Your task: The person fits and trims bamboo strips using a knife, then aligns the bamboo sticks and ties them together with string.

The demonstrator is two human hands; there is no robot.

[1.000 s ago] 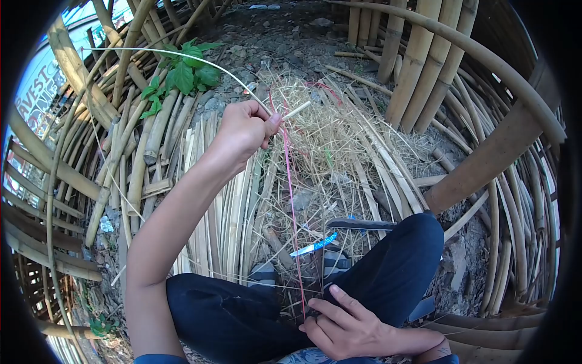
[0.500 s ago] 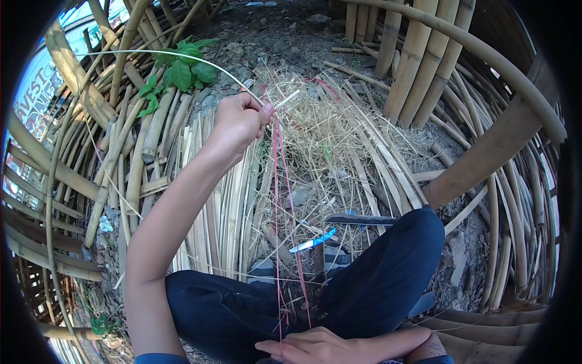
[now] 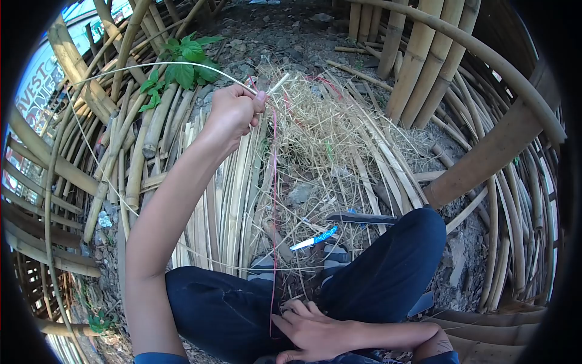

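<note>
Head view looked down past the person's knees at ground strewn with straw (image 3: 327, 133) and split bamboo slats (image 3: 224, 200). The left hand (image 3: 233, 112) was raised and stretched forward, its grip closed around a thin pale cane strip (image 3: 163, 63) just short of the strip's cut end, which poked out past the knuckles toward the upper right. From that fist the strip's long axis ran away to the left in a wide bow, arching over the green leafy plant (image 3: 188, 64) and curving down toward the bamboo poles (image 3: 79, 67) on the left edge. A red string (image 3: 274, 200) hung from the same fist and dropped almost straight down toward the lap, so the string lay directly below the left grip, its length running near to far in the frame.

The right hand (image 3: 315, 330) rested low against the dark trousers (image 3: 230, 309), palm down, fingers spread and partly curled; the string's lower end reached it near the fingertips, but whether it was pinched there I could not tell. So the left hand carried the top of the string and the right sat nearest its bottom. The left forearm was extended nearly straight, wrist bent slightly inward; the right forearm came in from the lower right edge. A blue-handled knife (image 3: 315, 238) lay on the ground between the legs, apart from both hands.
</note>
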